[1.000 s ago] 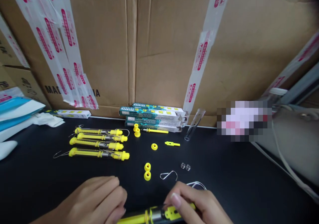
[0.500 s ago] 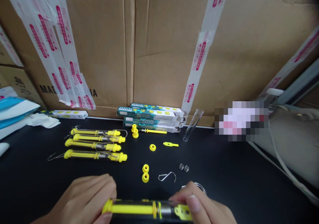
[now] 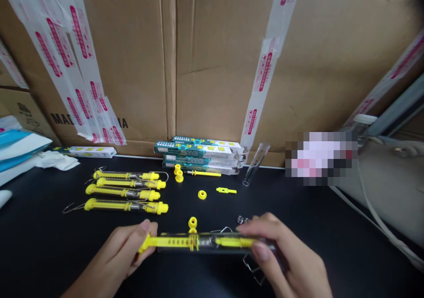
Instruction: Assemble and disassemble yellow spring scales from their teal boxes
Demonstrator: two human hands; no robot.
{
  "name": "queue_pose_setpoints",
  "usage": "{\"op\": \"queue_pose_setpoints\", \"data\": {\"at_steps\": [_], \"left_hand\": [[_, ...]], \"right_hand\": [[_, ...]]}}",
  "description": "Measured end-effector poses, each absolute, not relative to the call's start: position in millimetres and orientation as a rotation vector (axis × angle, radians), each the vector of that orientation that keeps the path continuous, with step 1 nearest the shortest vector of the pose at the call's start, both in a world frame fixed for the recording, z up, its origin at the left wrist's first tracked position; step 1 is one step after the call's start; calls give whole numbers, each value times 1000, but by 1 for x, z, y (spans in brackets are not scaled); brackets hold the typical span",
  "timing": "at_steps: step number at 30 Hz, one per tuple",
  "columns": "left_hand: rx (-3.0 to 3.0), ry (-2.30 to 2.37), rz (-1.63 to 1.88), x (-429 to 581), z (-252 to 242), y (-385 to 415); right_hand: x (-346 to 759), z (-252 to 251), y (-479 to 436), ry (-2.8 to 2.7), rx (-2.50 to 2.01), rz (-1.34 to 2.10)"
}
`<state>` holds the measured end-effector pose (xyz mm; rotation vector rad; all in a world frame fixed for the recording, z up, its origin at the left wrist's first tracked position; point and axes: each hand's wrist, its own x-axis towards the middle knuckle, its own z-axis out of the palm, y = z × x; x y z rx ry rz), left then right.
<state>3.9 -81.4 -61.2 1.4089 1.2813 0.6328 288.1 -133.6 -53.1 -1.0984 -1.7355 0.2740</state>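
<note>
A partly assembled tubular spring scale (image 3: 179,242) lies level between my two hands above the black tabletop. My left hand (image 3: 127,247) is closed on the yellow end piece, whose strip runs into the clear tube from the left. My right hand (image 3: 285,254) pinches the tube's right end between thumb and fingers, covering that end. Inside are a metal spring and a second yellow part. Just behind the tube are a yellow ring cap (image 3: 192,222), another one partly hidden, and a partly covered metal hook (image 3: 226,230). Bent metal wire (image 3: 253,267) shows beside my right thumb.
Several finished spring scales (image 3: 126,205) lie at left. Behind stand stacked small boxes (image 3: 198,150), with yellow caps (image 3: 179,176), a loose yellow ring (image 3: 202,194), a yellow strip (image 3: 227,190), a clear tube (image 3: 255,165) and small clear pieces (image 3: 240,220) nearby. Cardboard (image 3: 215,68) backs the table.
Both hands have lifted the spring scale up and away from the bottom edge. The yellow end piece now sticks out farther from the tube's left end, and the scale has turned about its length.
</note>
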Motion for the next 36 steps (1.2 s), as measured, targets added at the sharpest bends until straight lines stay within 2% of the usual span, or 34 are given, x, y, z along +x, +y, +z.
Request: {"op": "queue_pose_setpoints", "data": {"at_steps": [5, 12, 17, 25, 32, 36], "left_hand": [[1444, 1210, 582, 14, -46, -78], [1355, 1188, 612, 7, -61, -75], [1251, 1197, 617, 8, -65, -71], [1200, 1217, 627, 11, -58, -75], [1190, 1223, 601, 4, -70, -70], [1211, 1216, 615, 3, -73, -68]], "right_hand": [[296, -46, -109, -1371, -1035, 626], [308, -38, -91, -940, -949, 789], [316, -24, -86, -842, -888, 627], [349, -20, -73, -1122, -1220, -92], [361, -39, -65, -1273, -1386, -64], [360, -37, -66, -1403, -1490, 120]]}}
